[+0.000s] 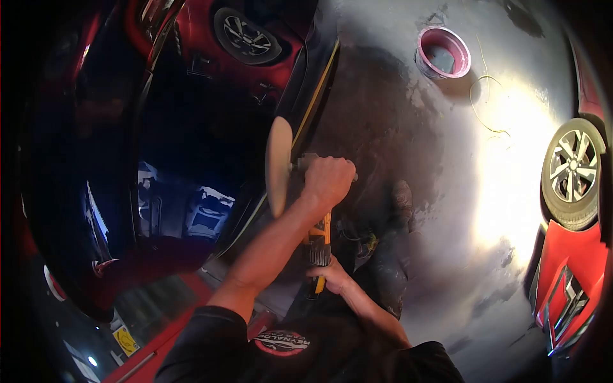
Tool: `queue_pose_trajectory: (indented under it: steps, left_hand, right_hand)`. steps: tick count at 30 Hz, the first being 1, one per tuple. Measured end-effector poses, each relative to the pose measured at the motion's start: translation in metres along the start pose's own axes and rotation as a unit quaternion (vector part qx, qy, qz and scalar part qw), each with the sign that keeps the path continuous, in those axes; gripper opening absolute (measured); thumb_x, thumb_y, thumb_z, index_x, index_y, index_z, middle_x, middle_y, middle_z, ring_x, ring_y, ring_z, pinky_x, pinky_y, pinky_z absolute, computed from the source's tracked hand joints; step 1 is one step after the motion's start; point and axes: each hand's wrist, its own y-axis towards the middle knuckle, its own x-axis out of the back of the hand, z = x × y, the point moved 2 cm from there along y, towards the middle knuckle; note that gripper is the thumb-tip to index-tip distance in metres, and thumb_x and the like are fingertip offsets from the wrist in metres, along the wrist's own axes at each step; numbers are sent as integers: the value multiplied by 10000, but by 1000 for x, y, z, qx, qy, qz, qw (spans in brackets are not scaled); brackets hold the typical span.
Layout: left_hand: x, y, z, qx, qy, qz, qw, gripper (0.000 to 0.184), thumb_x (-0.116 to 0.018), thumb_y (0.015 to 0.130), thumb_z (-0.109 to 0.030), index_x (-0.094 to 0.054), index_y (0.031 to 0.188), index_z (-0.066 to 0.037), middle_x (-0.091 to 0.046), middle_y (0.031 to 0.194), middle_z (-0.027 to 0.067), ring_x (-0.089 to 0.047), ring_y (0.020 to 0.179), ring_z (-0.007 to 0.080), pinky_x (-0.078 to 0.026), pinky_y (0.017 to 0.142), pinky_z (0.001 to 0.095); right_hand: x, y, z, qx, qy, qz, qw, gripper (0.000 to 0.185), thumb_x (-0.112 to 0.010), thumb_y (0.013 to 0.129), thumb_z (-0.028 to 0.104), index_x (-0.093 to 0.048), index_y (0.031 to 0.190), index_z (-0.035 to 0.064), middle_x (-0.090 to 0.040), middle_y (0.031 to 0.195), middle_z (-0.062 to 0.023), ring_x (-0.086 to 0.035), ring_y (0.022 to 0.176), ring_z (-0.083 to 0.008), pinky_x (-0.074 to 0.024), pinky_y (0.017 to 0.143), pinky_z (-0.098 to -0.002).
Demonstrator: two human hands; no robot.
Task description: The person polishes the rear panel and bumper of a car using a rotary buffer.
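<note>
A yellow and black car polisher (319,246) is held in both hands, its pale round pad (279,166) seen edge-on. My left hand (329,177) is wrapped round the front of the tool, just behind the pad. Lower down, my right hand (330,276) grips the rear of its body. The pad stands upright against or close beside the shiny dark side of a car (191,134); whether it touches the paint, I cannot tell. My left forearm crosses in front of part of the tool.
A pinkish bucket (464,54) with liquid in it stands ahead on the stained grey floor. Near it lies a thin yellowish cord (472,96). At the right is a red car (578,252) with its wheel (573,169). My shoe (402,196) is below.
</note>
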Motion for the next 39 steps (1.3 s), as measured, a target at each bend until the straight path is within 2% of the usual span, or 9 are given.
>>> queue_pose_trajectory:
  steps: [5, 11, 15, 19, 20, 23, 24, 33, 39]
  left_hand:
    - [4, 26, -4, -17, 10, -8, 1000, 90, -677, 835, -100, -766, 841, -97, -761, 810, 142, -768, 808, 327, -593, 724, 445]
    - [65, 80, -3, -6, 4, -94, 996, 74, -669, 815, -98, -733, 828, -66, -738, 799, 178, -740, 795, 373, -586, 732, 480]
    - [76, 56, -1, -15, -6, -141, 990, 73, -670, 803, -101, -706, 800, -38, -712, 757, 195, -719, 776, 382, -584, 709, 482]
    - [58, 22, -2, 18, -18, -86, 996, 62, -665, 800, -92, -688, 791, -35, -692, 722, 200, -710, 769, 386, -585, 695, 483]
    - [49, 19, 0, 20, -15, -74, 997, 56, -666, 798, -91, -685, 791, -38, -690, 721, 200, -709, 762, 386, -585, 689, 486]
    - [45, 29, 0, 23, -12, -72, 997, 49, -673, 784, -90, -681, 806, -47, -691, 731, 201, -709, 730, 389, -586, 662, 494]
    - [52, 37, -2, 19, -13, -83, 996, 52, -675, 781, -91, -682, 810, -48, -693, 736, 205, -711, 730, 390, -586, 658, 495]
    - [120, 115, 5, -11, 3, -171, 985, 115, -711, 754, -133, -679, 824, -47, -694, 767, 227, -706, 708, 419, -590, 654, 508]
    - [89, 58, 3, 7, -5, -149, 989, 131, -718, 752, -150, -657, 815, -53, -662, 778, 200, -694, 698, 413, -583, 636, 510]
  right_hand:
    - [11, 12, 15, 20, 6, 9, 1000, 554, -752, 711, -109, -552, 1212, 17, -662, 944, -98, -701, 790, -245, -575, 705, -372]
    - [18, 31, 122, 132, -55, -19, 989, 590, -722, 671, -204, -576, 1190, 33, -672, 910, -70, -705, 729, -236, -573, 626, -382]
    - [12, 20, 110, 141, -81, -34, 986, 631, -741, 651, -202, -571, 1210, 37, -672, 940, -57, -700, 755, -210, -571, 645, -358]
    - [8, -6, 71, 85, -87, -25, 992, 659, -766, 675, -172, -547, 1260, 36, -661, 974, -49, -686, 813, -184, -559, 656, -333]
    - [11, -11, 68, 38, -104, -13, 994, 742, -760, 687, -137, -517, 1375, -2, -638, 1162, -94, -656, 1028, -219, -576, 803, -359]
    - [11, -10, 82, 38, -103, -8, 994, 740, -764, 682, -134, -522, 1368, -3, -640, 1176, -98, -656, 1043, -217, -577, 808, -358]
    - [15, -1, 86, 101, -121, -11, 987, 678, -775, 675, -174, -534, 1273, 34, -652, 955, -62, -676, 769, -191, -561, 655, -337]
    - [4, 30, 210, 153, -126, -35, 980, 712, -729, 642, -195, -567, 1290, 52, -635, 1003, 3, -662, 841, -145, -564, 693, -311]
    - [2, 9, 135, 148, -124, -55, 980, 752, -753, 618, -194, -545, 1302, 41, -640, 1027, -13, -660, 869, -153, -564, 707, -316]
